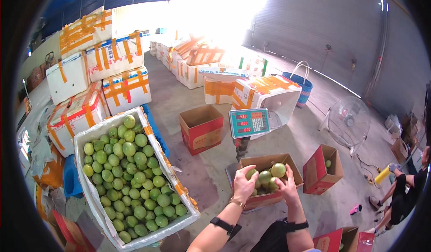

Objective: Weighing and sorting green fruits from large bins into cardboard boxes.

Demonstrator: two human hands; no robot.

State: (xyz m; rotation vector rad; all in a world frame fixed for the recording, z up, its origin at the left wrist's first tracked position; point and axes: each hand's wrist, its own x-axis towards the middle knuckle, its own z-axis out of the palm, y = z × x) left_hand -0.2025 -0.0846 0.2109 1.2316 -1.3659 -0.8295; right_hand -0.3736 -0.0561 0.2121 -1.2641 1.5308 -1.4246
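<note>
Both my hands are cupped over an open red-and-brown cardboard box (280,158) with a cluster of round green passion fruits (278,170) between them. My left hand (244,185) curls around fruits on the left side of the cluster. Fingers of my right hand (290,188) press against those on the right. Fruits lower in the box are partly hidden by my hands. The box stands on a platform scale (230,174), whose green display panel (249,122) rises behind it. To the left, a large white foam crate (96,210) holds many more passion fruits (130,175).
An open cardboard box (201,133) stands left of the scale, another (314,171) right of it. Taped foam boxes (119,59) are stacked at the left. A standing fan (348,122) and a seated person (411,184) holding a yellow roll (383,175) are at the right.
</note>
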